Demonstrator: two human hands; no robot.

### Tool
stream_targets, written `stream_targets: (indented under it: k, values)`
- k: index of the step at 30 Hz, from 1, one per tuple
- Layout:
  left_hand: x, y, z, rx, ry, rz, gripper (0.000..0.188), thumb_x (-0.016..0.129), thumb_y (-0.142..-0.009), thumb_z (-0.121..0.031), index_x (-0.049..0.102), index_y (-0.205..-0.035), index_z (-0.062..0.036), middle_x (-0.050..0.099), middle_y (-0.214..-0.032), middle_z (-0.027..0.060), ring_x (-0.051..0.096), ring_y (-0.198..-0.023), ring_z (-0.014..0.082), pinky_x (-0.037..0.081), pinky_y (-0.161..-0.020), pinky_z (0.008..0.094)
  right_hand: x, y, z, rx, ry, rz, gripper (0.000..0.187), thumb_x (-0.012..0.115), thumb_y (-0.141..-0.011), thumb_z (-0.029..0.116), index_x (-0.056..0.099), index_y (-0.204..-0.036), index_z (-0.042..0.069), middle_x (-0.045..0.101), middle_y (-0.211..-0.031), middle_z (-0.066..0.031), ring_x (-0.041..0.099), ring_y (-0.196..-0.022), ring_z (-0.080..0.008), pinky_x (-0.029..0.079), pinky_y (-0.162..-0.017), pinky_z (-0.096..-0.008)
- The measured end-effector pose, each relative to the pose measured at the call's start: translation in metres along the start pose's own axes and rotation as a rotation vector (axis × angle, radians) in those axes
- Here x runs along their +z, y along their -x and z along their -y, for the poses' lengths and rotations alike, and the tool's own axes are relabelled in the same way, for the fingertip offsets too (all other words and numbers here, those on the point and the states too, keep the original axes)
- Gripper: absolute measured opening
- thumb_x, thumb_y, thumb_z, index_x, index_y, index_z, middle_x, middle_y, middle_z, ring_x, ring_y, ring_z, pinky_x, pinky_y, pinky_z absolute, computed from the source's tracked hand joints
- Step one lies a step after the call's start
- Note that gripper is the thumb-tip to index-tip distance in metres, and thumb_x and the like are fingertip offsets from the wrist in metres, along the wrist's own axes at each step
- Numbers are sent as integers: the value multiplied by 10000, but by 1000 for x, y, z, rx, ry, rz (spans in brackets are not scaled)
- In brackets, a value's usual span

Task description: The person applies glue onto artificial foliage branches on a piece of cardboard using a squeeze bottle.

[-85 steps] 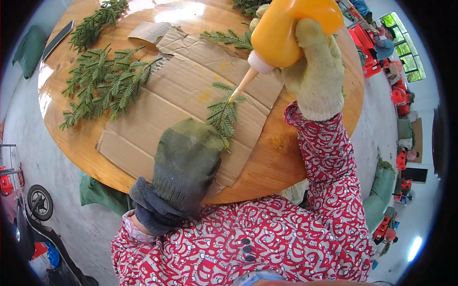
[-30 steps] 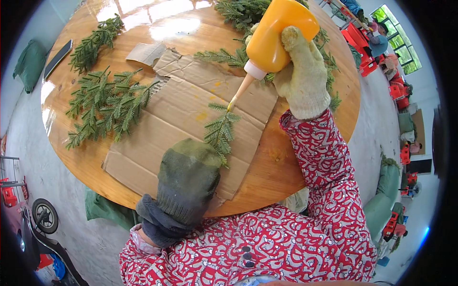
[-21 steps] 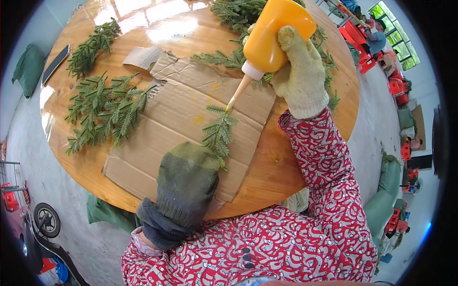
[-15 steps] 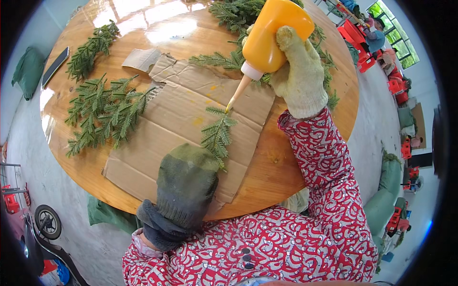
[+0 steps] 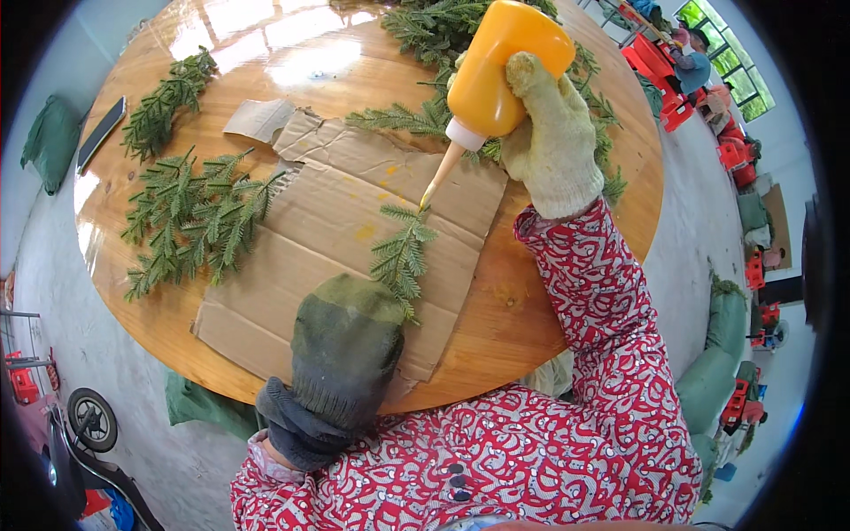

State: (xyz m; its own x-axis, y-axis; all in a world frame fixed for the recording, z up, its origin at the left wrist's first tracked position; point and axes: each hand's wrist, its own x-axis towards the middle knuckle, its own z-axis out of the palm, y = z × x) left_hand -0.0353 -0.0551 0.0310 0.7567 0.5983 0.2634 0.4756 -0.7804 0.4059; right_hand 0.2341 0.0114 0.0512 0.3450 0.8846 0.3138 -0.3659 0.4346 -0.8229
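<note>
While, in the head view, the right hand (image 5: 551,133) grips the bottle (image 5: 505,75), its nozzle (image 5: 444,174) meets the top of the sprig (image 5: 400,252), which lies on the cardboard (image 5: 319,221) near its right edge. Just beside the sprig's lower end is the left hand (image 5: 347,345), fingers hidden, their grip impossible to tell. Wood separates that edge from the table (image 5: 522,327) rim; branches (image 5: 199,217) crowd the left.

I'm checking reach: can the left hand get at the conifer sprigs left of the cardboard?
Probably yes: only bare cardboard seems to lie between the left hand and those conifer sprigs.
</note>
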Motion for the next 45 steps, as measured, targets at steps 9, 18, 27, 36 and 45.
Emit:
stream_targets:
  k: [9, 18, 27, 36, 45]
  values:
    - [2, 0, 0, 16, 15, -34, 352, 695, -712, -92, 649, -1060, -72, 607, -1141, 152, 551, -1117, 392, 418, -966, 509, -5, -1, 0, -12, 77, -34, 346, 579, -961, 201, 521, -1230, -9, 647, -1086, -163, 649, -976, -247, 539, -862, -386]
    - [5, 2, -1, 28, 13, -61, 344, 692, -715, -89, 648, -1055, -66, 611, -1136, 153, 552, -1109, 396, 416, -963, 512, -7, 1, 2, 3, 91, -36, 358, 585, -959, 209, 519, -1237, -7, 646, -1091, -152, 650, -979, -244, 537, -865, -380]
    - [9, 6, 2, 37, 3, -71, 353, 693, -711, -93, 644, -1060, -67, 610, -1137, 153, 551, -1108, 398, 410, -962, 519, -13, 0, 1, 16, 66, -34, 367, 609, -947, 198, 523, -1243, -1, 647, -1099, -146, 653, -989, -247, 538, -876, -383]
    - [10, 2, 4, 41, -3, -93, 335, 683, -707, -84, 636, -1038, -69, 597, -1126, 142, 547, -1091, 384, 420, -929, 499, -17, -4, 1, 56, 14, -70, 374, 602, -955, 225, 519, -1244, 2, 645, -1099, -156, 654, -987, -275, 544, -863, -409]
    - [13, 2, 15, 97, -42, -115, 338, 668, -684, -75, 622, -1019, -75, 577, -1133, 127, 530, -1088, 370, 427, -878, 478, -35, -17, 1, 345, -353, 182, 473, 607, -947, 335, 459, -1259, 12, 629, -1041, -217, 669, -887, -341, 589, -715, -451]
